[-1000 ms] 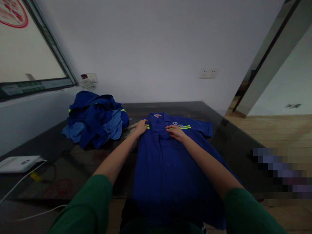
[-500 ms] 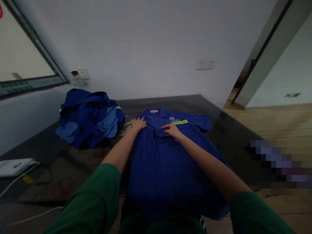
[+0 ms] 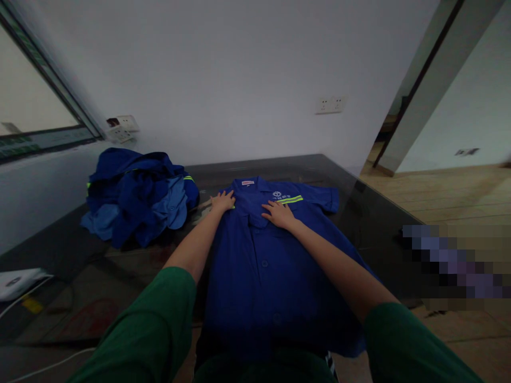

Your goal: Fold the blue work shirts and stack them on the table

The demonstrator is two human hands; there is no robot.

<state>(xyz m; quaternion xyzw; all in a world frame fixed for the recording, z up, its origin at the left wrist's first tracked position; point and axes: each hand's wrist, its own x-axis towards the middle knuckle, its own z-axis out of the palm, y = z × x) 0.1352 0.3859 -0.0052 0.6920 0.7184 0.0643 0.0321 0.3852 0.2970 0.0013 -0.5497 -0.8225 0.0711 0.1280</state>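
Note:
A blue short-sleeved work shirt (image 3: 263, 282) lies front side up before me, its collar pointing away and its lower part hanging over the table's near edge. It has buttons down the front, a white emblem and a yellow-green reflective stripe on the chest. My left hand (image 3: 223, 201) rests flat with spread fingers on the shirt's left shoulder, beside the collar. On the chest, just below the stripe, my right hand (image 3: 278, 214) lies with its fingers apart. The fabric between the hands is slightly rumpled.
A heap of blue garments (image 3: 138, 199) sits on the dark table (image 3: 375, 250) to the left. Nearer on that side are a white device (image 3: 19, 282) and its cable. Wall sockets (image 3: 330, 105) are behind; a pixelated patch covers something at the right.
My right hand has spread its fingers and flattened onto the shirt's chest, where they were bent before. My left hand stays at the shoulder. The view has shifted slightly.

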